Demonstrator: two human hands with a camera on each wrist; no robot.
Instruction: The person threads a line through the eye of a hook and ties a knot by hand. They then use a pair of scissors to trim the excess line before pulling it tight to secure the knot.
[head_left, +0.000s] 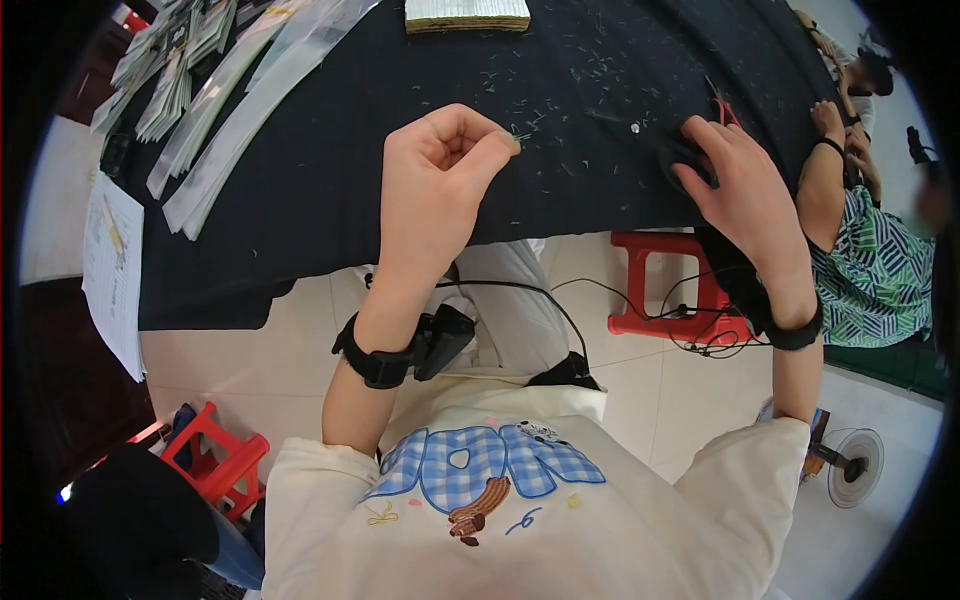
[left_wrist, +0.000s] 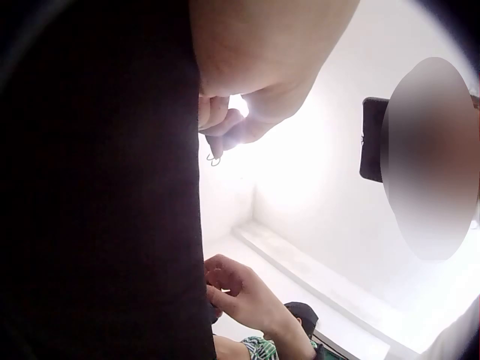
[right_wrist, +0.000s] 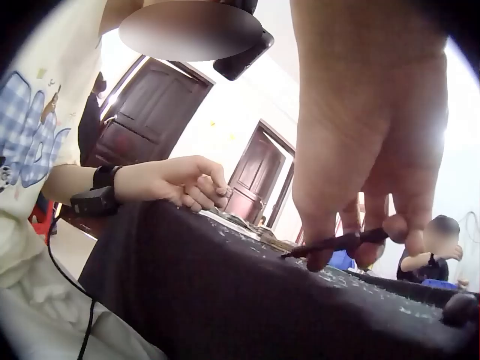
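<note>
My left hand (head_left: 435, 175) pinches a tiny, thin looped piece (left_wrist: 214, 160) between thumb and forefinger, above the black cloth. Its other fingers curl into the palm. Out to the right, my right hand (head_left: 745, 185) is low over the cloth, thumb and forefinger apart. A slim dark tool (right_wrist: 330, 246) with a pointed end lies across its fingers in the right wrist view, and a fingertip curls over it. In the head view, a small red-handled pointed tool (head_left: 727, 110) shows at that hand's knuckles, its lower part hidden. Small pale slivers (head_left: 545, 105) are strewn between the hands.
The black-clothed table (head_left: 320, 180) bears a pale block-like stack (head_left: 467, 15) at the back. Bundled clear strips (head_left: 225, 120) and papers (head_left: 113, 270) lie at left. Red stools (head_left: 665, 285) and loose cables (head_left: 690, 335) are below; another person (head_left: 870, 240) sits at right.
</note>
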